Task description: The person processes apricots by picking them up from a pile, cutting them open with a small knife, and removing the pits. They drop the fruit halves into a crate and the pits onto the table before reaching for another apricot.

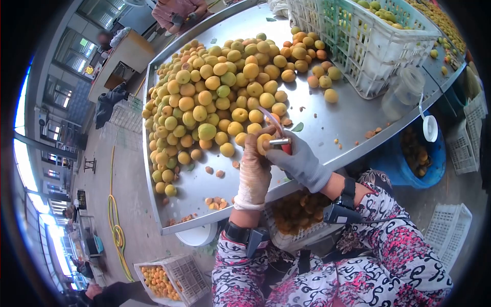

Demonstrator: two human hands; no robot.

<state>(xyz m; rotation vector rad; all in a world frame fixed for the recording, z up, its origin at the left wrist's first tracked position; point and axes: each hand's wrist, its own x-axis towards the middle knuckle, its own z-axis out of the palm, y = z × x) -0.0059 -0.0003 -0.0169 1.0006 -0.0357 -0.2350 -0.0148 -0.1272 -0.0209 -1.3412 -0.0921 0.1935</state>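
My left hand (254, 171), in a whitish glove, is closed around a yellow apricot (263, 145) above the front edge of the metal table (307, 130). My right hand (299, 162), in a grey glove, grips a small hand tool (279, 142) with a shiny metal part, a red portion and a thin curved strip. The tool's metal part is against the apricot or right beside it; the exact contact is hidden by the fingers. Just beyond both hands lies a large heap of apricots (204, 97). Apricot stones (216, 203) lie on the table left of my left hand.
A white crate (381, 56) and a clear plastic jar (404, 92) stand on the table's right side. Below the edge are a crate of dark fruit pieces (299, 212) and a blue tub (434, 169). Another crate of apricots (158, 281) sits on the floor. A person (176, 15) works opposite.
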